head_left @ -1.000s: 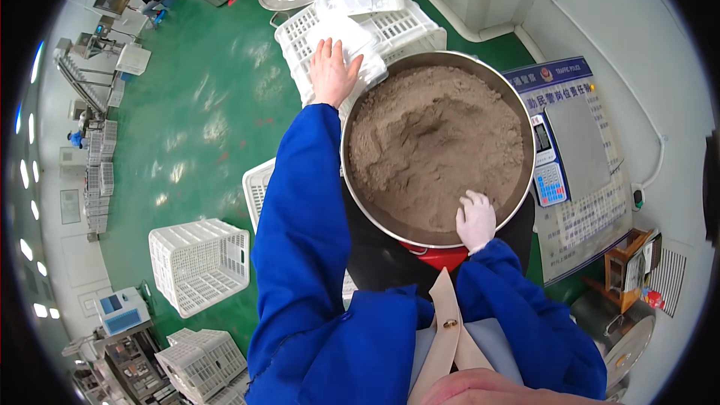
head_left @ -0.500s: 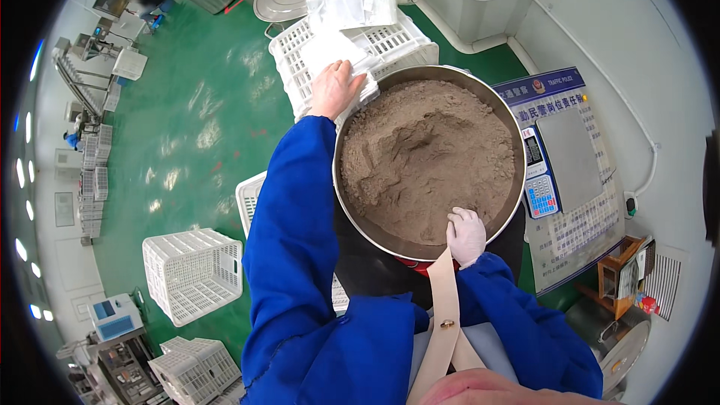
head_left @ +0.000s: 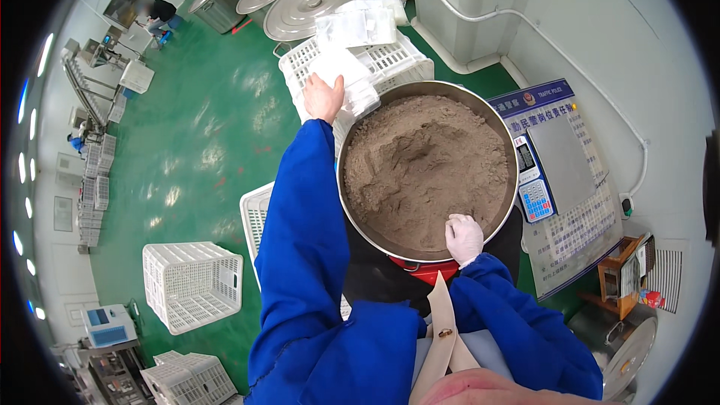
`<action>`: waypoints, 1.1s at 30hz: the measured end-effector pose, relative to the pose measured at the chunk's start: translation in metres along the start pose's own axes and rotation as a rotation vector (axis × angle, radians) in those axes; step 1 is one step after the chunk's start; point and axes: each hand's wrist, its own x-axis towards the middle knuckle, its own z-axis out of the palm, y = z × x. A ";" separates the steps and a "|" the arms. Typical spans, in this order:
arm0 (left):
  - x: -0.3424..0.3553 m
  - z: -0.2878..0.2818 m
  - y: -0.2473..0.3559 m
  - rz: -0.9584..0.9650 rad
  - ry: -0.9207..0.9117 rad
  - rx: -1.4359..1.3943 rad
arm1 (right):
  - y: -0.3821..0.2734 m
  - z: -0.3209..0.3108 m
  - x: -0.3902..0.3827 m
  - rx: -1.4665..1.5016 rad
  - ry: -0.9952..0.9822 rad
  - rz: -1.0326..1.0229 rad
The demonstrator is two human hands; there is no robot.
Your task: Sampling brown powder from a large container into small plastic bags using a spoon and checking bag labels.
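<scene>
1. So the left hand (head_left: 324, 99) is bare and laid on the white stack (head_left: 345, 73) (thin bags or sheets, can't tell which), just left of the far rim. Its grip looks spread, thumb apart from fingers; can't see if any film is caught underneath.
2. The gloved right hand (head_left: 464, 238) dips over the near rim, fingers curled at the brown powder (head_left: 427, 172). No way to tell if that grip pinches anything.
3. Honestly, the person would do best lifting one layer by its edge, bare hand clear of the powder, gloved one clear of the stack.
4. Containers: the round metal pan (head_left: 450, 89) is well filled, powder heaped far, dished in the middle.
5. The stack sits on an upturned-looking white crate (head_left: 411, 67), clear packets (head_left: 356, 28) just beyond it.
</scene>
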 end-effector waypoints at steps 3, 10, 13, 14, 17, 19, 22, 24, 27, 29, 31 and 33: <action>0.014 0.004 -0.006 -0.478 -0.255 0.026 | 0.001 0.001 -0.002 -0.012 0.016 -0.003; 0.038 0.020 -0.016 -0.472 -0.464 -0.366 | -0.002 -0.002 -0.004 -0.051 -0.023 0.014; 0.036 0.024 -0.040 -0.279 -0.432 -0.508 | -0.005 -0.001 -0.003 -0.010 -0.008 -0.007; 0.035 0.022 -0.044 -0.153 -0.464 -0.582 | -0.006 -0.002 -0.002 -0.009 -0.015 -0.002; 0.049 0.018 -0.038 -0.465 -0.531 -0.732 | -0.005 -0.007 -0.001 -0.023 -0.038 0.016; 0.056 0.021 -0.010 -0.890 -0.498 -0.781 | -0.001 -0.007 -0.002 -0.027 -0.042 0.021; 0.063 0.005 -0.045 -0.985 -0.502 -0.951 | -0.012 -0.006 0.002 -0.012 -0.074 -0.010; 0.056 0.006 -0.016 -1.011 -0.509 -0.928 | -0.004 -0.008 0.000 -0.036 -0.075 0.027; 0.057 -0.009 -0.021 -0.958 -0.500 -0.874 | -0.007 -0.007 0.000 -0.036 -0.086 0.024; 0.063 -0.017 -0.026 -0.863 -0.547 -0.944 | -0.010 -0.007 0.000 -0.037 -0.096 0.018; 0.067 -0.027 -0.025 -0.672 -0.479 -0.869 | -0.012 -0.009 0.001 -0.038 -0.099 0.024; 0.076 -0.040 -0.016 -0.383 -0.392 -0.735 | -0.011 -0.009 0.001 -0.039 -0.104 0.025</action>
